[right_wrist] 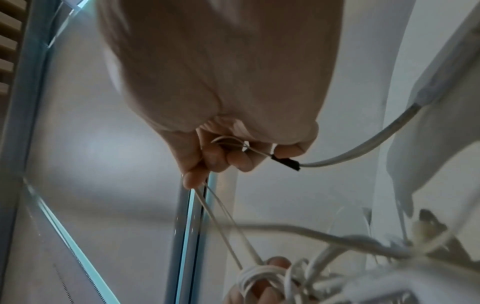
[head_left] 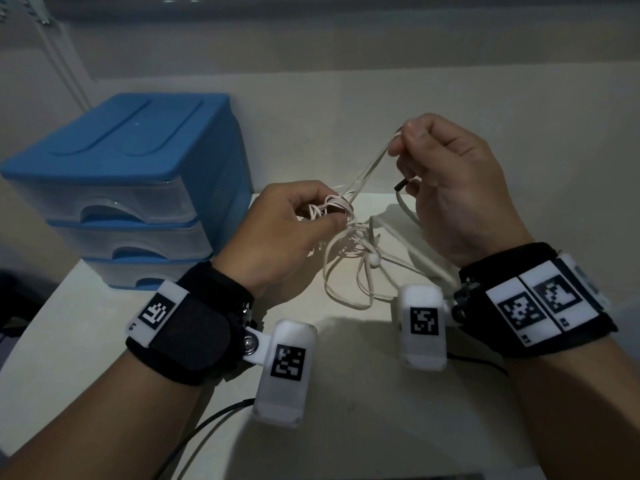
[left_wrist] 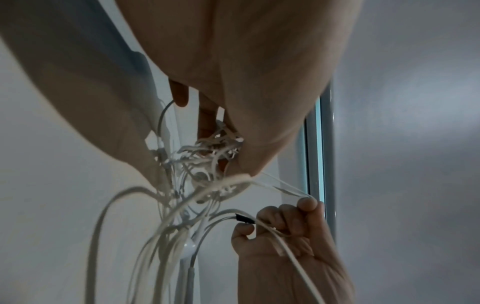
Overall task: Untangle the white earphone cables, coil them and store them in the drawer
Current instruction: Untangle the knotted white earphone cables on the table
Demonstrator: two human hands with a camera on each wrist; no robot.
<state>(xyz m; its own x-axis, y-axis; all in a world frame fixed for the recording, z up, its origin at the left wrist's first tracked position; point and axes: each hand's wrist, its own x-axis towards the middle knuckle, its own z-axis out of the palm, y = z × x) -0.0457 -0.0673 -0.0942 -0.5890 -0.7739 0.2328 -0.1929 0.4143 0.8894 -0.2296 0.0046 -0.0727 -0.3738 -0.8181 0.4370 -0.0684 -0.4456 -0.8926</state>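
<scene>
Head view: left hand [head_left: 284,233] gripping knotted bundle of cables [head_left: 334,211] above table [head_left: 69,341], fingers curled round it. Right hand [head_left: 453,192] pinching a doubled strand at thumb and forefinger, pulling it taut up and right from the bundle; lower fingers curling round another strand beside a black plug [head_left: 403,185]. Loose loops hanging near side of bundle, trailing onto table. Blue drawer unit [head_left: 131,188] sitting far left, all three drawers closed.

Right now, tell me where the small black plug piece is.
In the head view, the black plug piece sticks out from under the right hand, above the loose white earphone cables, right of the left hand.
</scene>
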